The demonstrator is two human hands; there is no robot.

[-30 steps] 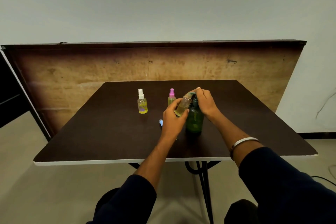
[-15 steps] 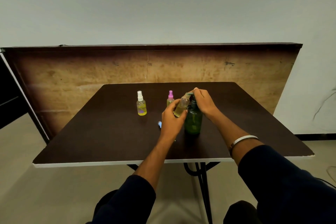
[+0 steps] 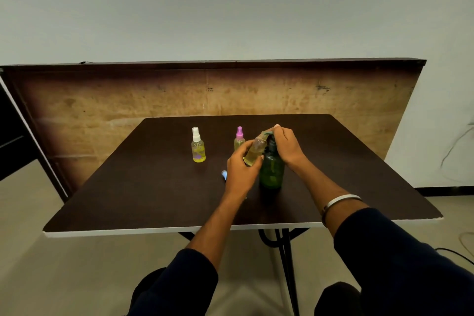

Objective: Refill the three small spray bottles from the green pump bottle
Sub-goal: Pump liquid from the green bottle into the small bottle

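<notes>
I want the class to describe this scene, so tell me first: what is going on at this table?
A person sits at a dark table, refilling small spray bottles. The left hand holds an uncapped small bottle tilted up to the spout of the green pump bottle, while the right hand rests on the pump head. A white-capped spray bottle and a pink-capped one stand behind. A small blue piece, probably the removed cap, lies beside the left hand.

Both arms reach forward in dark sleeves – the left hand (image 3: 241,169) curls its fingers round a small bottle (image 3: 255,151) and holds it tilted, the right hand (image 3: 287,145) bends down over a pump top (image 3: 268,133), fingers curled.
</notes>
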